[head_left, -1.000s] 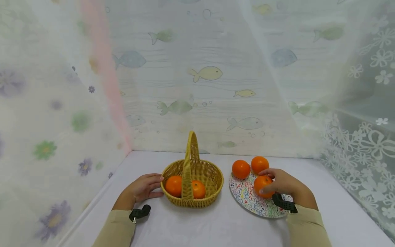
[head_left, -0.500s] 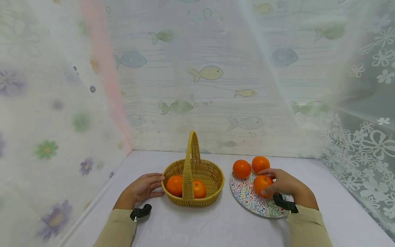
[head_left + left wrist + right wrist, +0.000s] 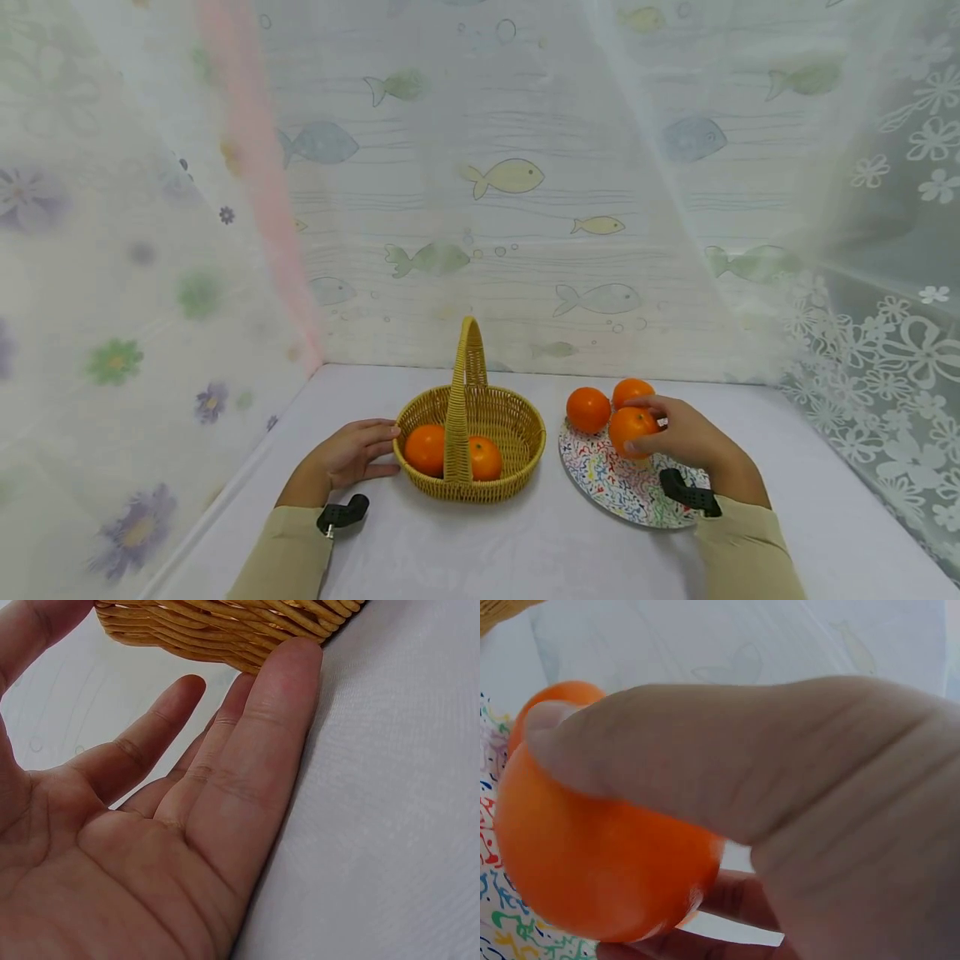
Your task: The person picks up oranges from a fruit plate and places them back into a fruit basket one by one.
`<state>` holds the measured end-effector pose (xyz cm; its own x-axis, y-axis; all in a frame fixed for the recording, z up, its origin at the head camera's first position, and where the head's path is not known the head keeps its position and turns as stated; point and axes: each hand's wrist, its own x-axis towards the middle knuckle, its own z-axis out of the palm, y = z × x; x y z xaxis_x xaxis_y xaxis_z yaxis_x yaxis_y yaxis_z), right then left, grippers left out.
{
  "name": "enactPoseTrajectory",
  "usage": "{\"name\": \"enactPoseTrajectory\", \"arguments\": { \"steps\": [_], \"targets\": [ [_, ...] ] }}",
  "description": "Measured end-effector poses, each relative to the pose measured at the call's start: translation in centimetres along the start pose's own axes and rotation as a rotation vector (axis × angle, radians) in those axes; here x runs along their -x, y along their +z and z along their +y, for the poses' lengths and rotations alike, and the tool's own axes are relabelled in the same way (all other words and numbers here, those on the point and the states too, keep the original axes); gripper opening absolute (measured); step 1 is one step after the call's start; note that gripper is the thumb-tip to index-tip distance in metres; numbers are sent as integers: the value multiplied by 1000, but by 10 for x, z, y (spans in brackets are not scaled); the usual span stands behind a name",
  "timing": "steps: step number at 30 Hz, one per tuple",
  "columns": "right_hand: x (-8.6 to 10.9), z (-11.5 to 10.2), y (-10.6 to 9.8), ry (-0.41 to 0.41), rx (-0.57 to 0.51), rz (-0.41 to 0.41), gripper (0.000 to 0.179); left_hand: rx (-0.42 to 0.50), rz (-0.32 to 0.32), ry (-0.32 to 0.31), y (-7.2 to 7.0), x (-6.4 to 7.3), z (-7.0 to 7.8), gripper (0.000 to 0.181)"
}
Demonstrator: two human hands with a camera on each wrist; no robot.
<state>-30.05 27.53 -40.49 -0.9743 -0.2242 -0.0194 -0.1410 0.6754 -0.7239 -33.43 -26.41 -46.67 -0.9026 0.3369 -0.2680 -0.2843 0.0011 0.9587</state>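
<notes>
My right hand [image 3: 686, 433] grips an orange [image 3: 632, 431] over the patterned round plate [image 3: 607, 492], thumb on the near side and fingers behind. In the right wrist view the thumb lies across the top of this orange [image 3: 607, 855], with fingers curled beneath it. At the wicker basket's left side is my left hand [image 3: 356, 454], fingers extended, fingertips at the rim and wall. The left wrist view shows its fingertips against the lower woven wall of the basket [image 3: 217, 630]. Inside the basket [image 3: 517, 475] lie two oranges, one orange [image 3: 425, 450] left of the handle and another orange [image 3: 485, 458] partly behind it.
Two more oranges sit at the plate's far edge, a left orange [image 3: 588, 409] and a right orange [image 3: 632, 390] partly hidden by the held one. The basket's tall arched handle [image 3: 459, 400] rises over its middle. Sheer curtains [image 3: 510, 250] with fish prints hang behind the white table [image 3: 525, 550].
My right hand has lifted the orange slightly and shifted it a little left and away, towards the two at the back. The left hand stays at the basket.
</notes>
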Motion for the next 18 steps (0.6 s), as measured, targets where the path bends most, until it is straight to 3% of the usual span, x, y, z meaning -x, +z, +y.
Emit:
{"name": "enactPoseTrajectory", "arguments": {
  "steps": [6, 18],
  "targets": [
    [-2, -8, 2, -4, 45, 55, 76, 0, -5, -3, 0, 0, 1, 62],
    [-7, -25, 7, 1, 16, 172, 78, 0, 11, -5, 1, 0, 1, 64]
  ]
}}
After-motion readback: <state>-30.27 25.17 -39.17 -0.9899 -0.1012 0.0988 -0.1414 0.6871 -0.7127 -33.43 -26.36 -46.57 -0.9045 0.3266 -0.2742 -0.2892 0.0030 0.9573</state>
